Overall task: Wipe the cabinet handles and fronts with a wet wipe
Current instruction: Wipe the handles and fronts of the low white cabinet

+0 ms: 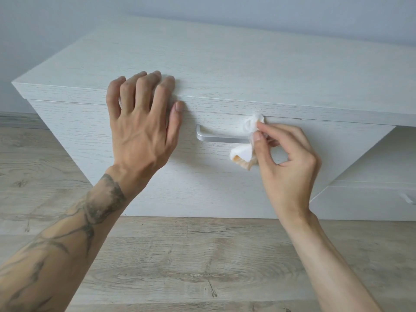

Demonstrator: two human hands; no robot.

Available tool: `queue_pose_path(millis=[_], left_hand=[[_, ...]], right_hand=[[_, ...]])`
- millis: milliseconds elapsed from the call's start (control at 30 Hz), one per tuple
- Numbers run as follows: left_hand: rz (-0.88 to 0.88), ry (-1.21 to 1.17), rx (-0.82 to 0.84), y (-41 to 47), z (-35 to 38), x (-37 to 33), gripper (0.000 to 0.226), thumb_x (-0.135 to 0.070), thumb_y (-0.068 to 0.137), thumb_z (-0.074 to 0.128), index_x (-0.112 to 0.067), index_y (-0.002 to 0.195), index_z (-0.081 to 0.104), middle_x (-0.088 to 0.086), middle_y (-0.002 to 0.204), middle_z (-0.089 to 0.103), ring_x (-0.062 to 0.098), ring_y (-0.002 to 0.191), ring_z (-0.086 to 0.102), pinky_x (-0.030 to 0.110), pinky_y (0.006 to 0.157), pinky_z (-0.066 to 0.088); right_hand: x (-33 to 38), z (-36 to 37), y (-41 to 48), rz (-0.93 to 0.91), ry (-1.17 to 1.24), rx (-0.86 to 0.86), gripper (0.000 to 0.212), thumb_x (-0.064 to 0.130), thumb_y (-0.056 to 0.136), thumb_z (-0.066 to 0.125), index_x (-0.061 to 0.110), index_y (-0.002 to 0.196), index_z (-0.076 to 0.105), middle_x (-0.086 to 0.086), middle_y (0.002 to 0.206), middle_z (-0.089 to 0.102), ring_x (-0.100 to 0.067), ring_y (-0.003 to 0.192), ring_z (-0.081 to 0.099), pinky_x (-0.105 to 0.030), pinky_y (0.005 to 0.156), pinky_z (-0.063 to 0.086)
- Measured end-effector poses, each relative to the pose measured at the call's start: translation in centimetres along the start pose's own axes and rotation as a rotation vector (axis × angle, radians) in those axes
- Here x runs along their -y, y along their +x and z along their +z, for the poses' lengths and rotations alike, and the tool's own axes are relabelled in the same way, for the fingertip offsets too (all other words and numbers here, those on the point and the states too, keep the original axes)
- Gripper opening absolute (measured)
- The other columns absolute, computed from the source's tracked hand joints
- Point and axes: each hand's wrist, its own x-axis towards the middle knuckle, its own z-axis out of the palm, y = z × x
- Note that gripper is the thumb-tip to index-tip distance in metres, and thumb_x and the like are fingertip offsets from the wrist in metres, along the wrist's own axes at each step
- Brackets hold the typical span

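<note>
A low whitewashed wood cabinet [202,64] stands against the wall, its drawer front [180,176] facing me. A brushed metal bar handle [216,137] runs across the front. My right hand [286,161] pinches a crumpled white wet wipe [247,138], which is wrapped round the right end of the handle; the wipe's lower fold looks soiled brownish. My left hand [141,124] rests on the cabinet's top front edge to the left of the handle, fingers spread over the top and thumb against the edge.
Light wood-grain laminate floor [180,266] lies below the cabinet. To the right is an open recess with a lower unit [371,199], where part of another handle [408,199] shows. A pale wall [67,19] is behind.
</note>
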Motion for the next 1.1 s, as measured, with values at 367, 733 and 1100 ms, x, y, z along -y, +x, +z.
queue_pose_path(millis=[367,733,1100], left_hand=[[-0.005,-0.028,-0.014,0.0,0.0,-0.1,0.04,-0.038,0.116,0.037,-0.012,0.14,0.057,0.012,0.14,0.058,0.035,0.131,0.049,0.05,0.121,0.025],[-0.007,-0.029,-0.007,-0.1,-0.1,-0.1,0.042,-0.038,0.116,0.036,-0.011,0.141,0.056,0.013,0.141,0.057,0.037,0.131,0.049,0.05,0.121,0.024],[-0.009,-0.029,-0.01,-0.1,0.0,-0.2,0.042,-0.038,0.116,0.036,-0.011,0.141,0.057,0.013,0.14,0.057,0.036,0.131,0.049,0.049,0.122,0.023]], right_hand=[[-0.4,0.0,-1.0,0.066,0.187,-0.02,0.021,0.005,0.095,0.079,0.016,0.113,0.078,-0.001,0.104,0.075,-0.013,0.097,0.074,-0.034,0.09,0.06],[-0.2,-0.1,-1.5,0.16,0.216,-0.014,0.018,0.002,0.096,0.074,0.017,0.106,0.078,0.007,0.098,0.075,-0.017,0.089,0.075,-0.032,0.083,0.059],[0.2,0.5,-1.5,0.227,0.266,-0.04,0.02,-0.001,0.094,0.073,0.014,0.105,0.081,0.004,0.102,0.075,-0.019,0.095,0.076,-0.028,0.086,0.06]])
